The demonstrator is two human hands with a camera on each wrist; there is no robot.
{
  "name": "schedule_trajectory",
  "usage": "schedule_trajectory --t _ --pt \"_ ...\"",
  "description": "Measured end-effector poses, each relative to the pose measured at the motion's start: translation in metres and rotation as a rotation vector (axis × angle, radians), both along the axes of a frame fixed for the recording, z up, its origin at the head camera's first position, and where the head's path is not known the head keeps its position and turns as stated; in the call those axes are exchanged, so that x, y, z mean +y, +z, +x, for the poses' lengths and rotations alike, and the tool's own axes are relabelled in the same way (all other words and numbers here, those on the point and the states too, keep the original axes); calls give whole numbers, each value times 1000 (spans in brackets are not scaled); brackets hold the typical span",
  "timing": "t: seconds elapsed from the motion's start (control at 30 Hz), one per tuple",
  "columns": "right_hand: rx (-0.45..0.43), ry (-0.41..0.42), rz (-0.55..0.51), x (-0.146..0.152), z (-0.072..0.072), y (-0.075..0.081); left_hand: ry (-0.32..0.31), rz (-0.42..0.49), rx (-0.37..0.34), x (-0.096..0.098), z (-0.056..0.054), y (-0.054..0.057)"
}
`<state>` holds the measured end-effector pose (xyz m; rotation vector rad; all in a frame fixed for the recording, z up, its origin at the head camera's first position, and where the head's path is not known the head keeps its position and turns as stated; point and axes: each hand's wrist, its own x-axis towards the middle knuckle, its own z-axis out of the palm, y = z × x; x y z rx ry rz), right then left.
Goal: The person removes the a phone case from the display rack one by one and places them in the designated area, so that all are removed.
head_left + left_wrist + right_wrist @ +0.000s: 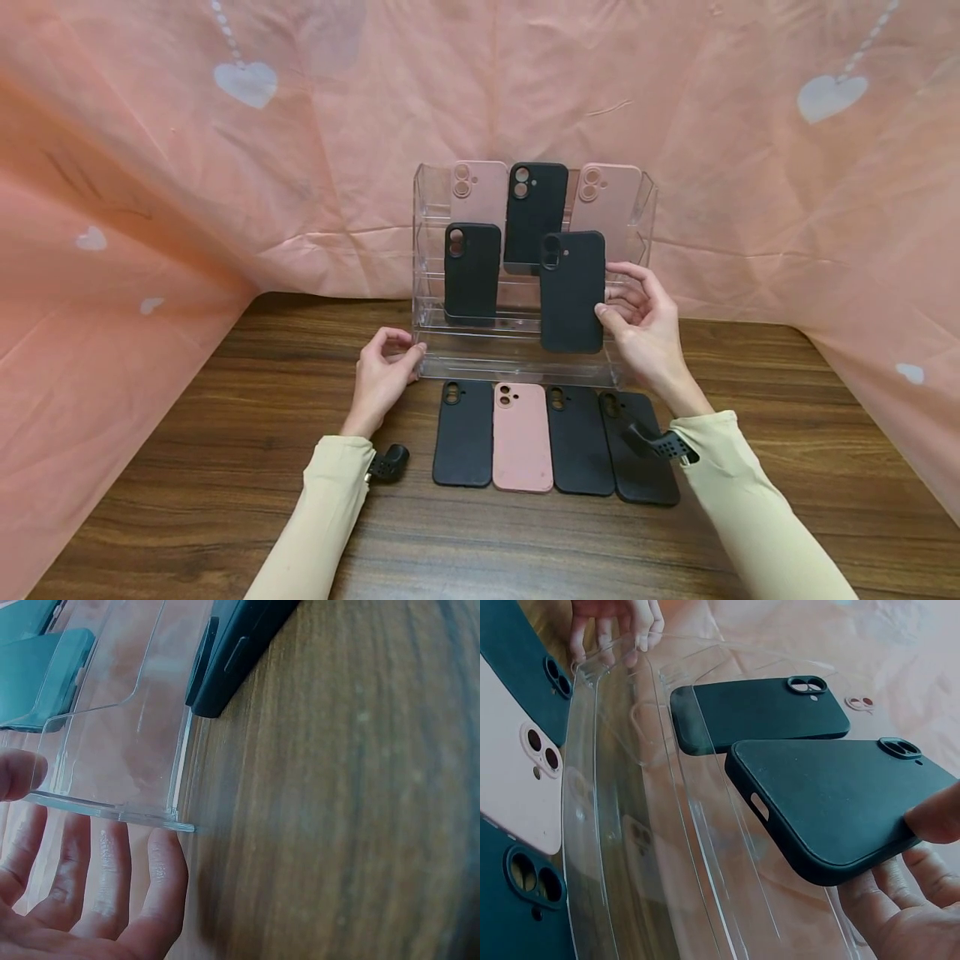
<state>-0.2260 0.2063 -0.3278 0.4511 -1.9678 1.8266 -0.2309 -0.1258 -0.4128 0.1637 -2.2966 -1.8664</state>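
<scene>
My right hand (647, 327) pinches a black phone case (572, 292) by its right edge, thumb in front and fingers behind. That case is held upright before a clear tiered display stand (517, 367); whether its bottom touches a tier I cannot tell. My left hand (384, 375) grips the stand's lower left side between thumb and fingers, seen closely as the clear side panel (112, 761) in the left wrist view. On the stand are another black case (472, 275) in a middle tier and, higher up, a black case (536, 204) between two pink cases (480, 196).
Before the stand, a row of cases lies on the wooden table (225, 467): a black case (462, 437), a pink case (522, 442) and two more black cases (581, 446). Pink cloth (360, 150) with white hearts hangs behind and at both sides.
</scene>
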Motion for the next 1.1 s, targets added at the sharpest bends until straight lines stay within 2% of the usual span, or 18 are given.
schedule_trajectory --t 0.3,1.1 --pt "-38 -32 -12 12 12 -1 -3 -5 1 -2 -2 -1" --pt "-120 10 -45 58 46 -17 -13 20 9 -1 -1 0"
